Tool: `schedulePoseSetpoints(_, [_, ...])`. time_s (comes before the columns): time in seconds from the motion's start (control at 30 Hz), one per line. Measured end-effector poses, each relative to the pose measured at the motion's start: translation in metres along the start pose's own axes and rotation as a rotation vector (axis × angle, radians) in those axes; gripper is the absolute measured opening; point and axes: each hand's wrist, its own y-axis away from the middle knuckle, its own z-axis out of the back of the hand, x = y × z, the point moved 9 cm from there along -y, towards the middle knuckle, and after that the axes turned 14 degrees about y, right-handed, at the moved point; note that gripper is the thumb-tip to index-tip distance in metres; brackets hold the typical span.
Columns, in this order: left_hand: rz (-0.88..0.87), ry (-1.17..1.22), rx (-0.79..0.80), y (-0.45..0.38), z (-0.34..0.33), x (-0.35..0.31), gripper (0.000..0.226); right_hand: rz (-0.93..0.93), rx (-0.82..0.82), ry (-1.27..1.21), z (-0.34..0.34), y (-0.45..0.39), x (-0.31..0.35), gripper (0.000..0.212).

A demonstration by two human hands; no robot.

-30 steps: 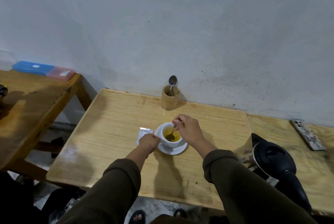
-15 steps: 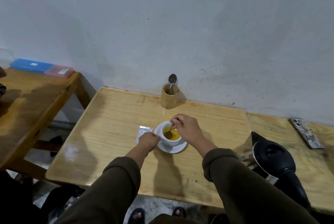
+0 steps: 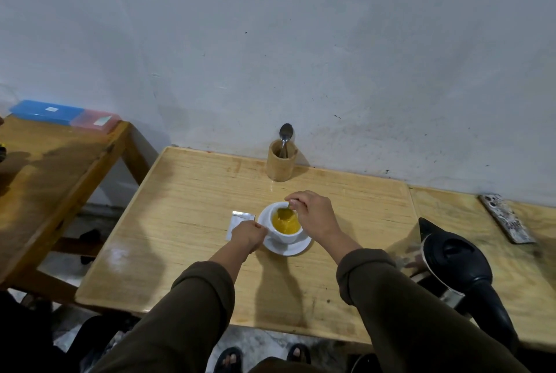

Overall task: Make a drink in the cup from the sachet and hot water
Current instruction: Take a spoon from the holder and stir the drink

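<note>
A white cup holding yellow-orange liquid stands on a white saucer in the middle of the light wooden table. My right hand pinches the handle of a small spoon whose bowl dips into the drink at the cup's far side. My left hand is closed against the cup's left side, on its handle. A silvery sachet lies flat just left of the saucer, partly under my left hand.
A black electric kettle stands at the right near the table's front edge. At the back by the wall, a bamboo holder has a spoon in it. A patterned flat object lies far right. A second table stands at the left.
The spoon has moved round inside the cup, from the near left to the far side. The liquid looks more evenly yellow. My left hand has stayed on the cup.
</note>
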Motion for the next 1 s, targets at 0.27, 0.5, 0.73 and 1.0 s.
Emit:
schedulePoseSetpoints(0.27, [-0.021,-0.033,0.015,-0.003,-0.001,0.000,0.037,-0.053,0.068,-0.119,-0.001,0.014,-0.005,0.017])
schedulePoseSetpoints(0.5, [-0.048,-0.020,0.018,-0.004,-0.002,0.001,0.039,-0.286,0.117,-0.331,0.004,0.045,-0.040,0.018])
schedulePoseSetpoints(0.73, [-0.020,0.169,0.086,-0.009,-0.007,0.007,0.034,-0.481,0.178,-0.391,-0.001,0.092,-0.065,0.022])
schedulePoseSetpoints(1.0, [-0.038,0.182,0.086,-0.009,-0.009,0.010,0.035,-0.620,0.247,-0.390,-0.031,0.139,-0.085,0.024])
